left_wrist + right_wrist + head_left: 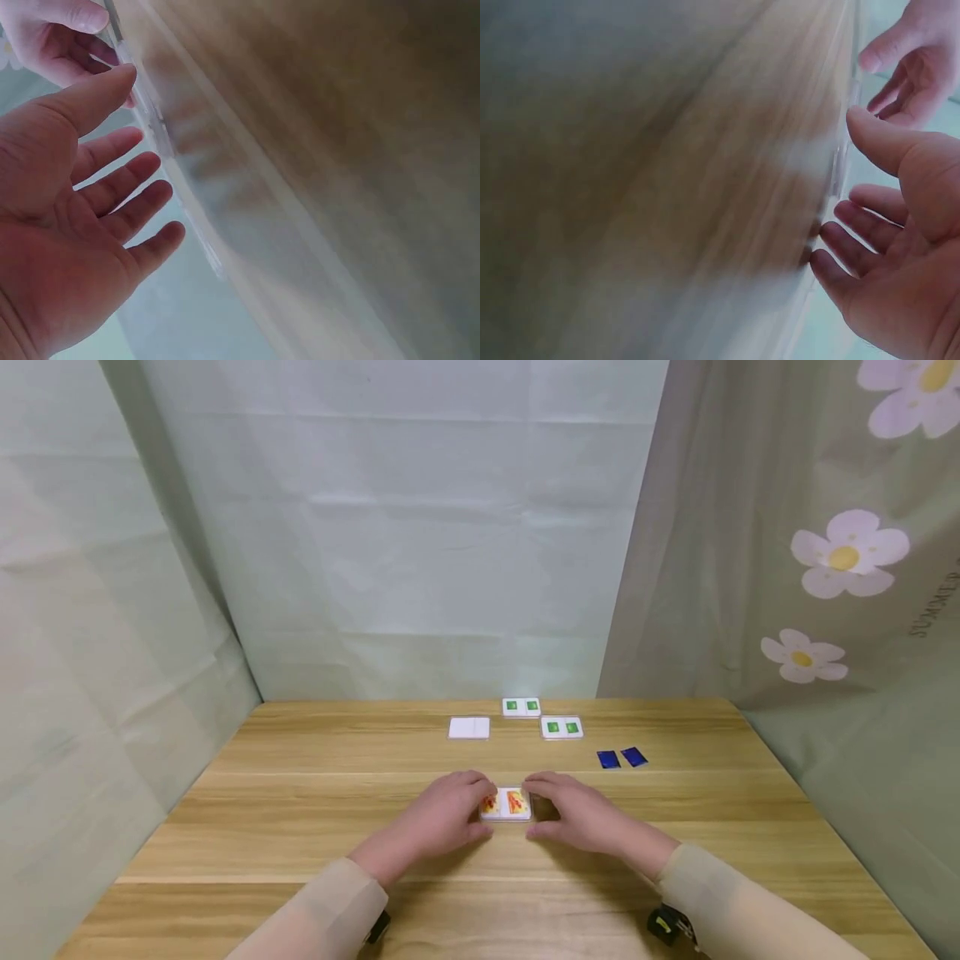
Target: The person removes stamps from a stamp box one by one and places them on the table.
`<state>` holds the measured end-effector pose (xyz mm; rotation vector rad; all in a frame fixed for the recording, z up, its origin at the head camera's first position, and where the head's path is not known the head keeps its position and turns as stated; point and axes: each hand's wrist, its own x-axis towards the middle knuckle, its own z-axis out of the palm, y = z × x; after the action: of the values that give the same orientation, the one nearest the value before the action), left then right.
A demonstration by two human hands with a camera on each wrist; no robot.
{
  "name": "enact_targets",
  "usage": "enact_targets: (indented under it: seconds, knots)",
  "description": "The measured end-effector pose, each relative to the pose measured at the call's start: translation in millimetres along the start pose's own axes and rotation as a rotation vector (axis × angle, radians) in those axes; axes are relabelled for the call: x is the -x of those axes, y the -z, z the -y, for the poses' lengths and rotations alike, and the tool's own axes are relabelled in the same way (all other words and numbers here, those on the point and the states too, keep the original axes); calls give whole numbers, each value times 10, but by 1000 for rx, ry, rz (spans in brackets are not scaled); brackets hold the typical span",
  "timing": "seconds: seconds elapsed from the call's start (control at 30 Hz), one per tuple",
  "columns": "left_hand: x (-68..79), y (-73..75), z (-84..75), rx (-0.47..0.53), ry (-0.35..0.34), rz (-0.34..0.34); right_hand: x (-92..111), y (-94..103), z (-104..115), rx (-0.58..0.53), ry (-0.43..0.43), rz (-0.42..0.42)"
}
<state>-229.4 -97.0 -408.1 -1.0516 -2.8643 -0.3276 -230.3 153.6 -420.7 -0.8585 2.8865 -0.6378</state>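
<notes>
Near the middle of the wooden table (300, 827) lies a small flat clear case (504, 805) with two orange-and-red pictures on white. My left hand (450, 814) is at its left end, with loosely bent fingers whose tips partly cover the left picture. At the right end is my right hand (576, 814), thumb and fingers spread apart around the corner. The left wrist view has the left hand (60, 217) palm-on with fingers apart. Likewise, the right hand (907, 240) has its fingers spread in the right wrist view. Whether the fingertips press the case, I cannot tell.
Farther back lie a plain white case (468, 727) and two cases with green pictures, one at the rear (521, 712) and one to its right (562, 732). Two dark blue squares (609, 760) lie right of centre. Fabric walls (420, 543) stand behind and beside the table.
</notes>
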Motion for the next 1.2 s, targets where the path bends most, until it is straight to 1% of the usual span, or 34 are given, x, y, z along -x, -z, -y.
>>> enact_targets:
  seconds: [0.13,0.3,0.6,0.77,1.07,1.2]
  knots:
    - [-80,-29,34,24,25,22,-45,-7,2,-30,-18,-41]
    - [-140,-47,51,46,20,9,-96,-14,24,-56,-36,-71]
    - [-206,-74,56,94,17,22,-142,-27,53,-67,-85,-71]
    - [-222,-94,63,96,17,28,-142,-34,48,-76,-76,-79]
    - [-232,-83,70,86,9,35,-131,-34,8,-120,-50,-86]
    - [-240,-78,74,94,3,42,-135,-34,-5,-137,-52,-84]
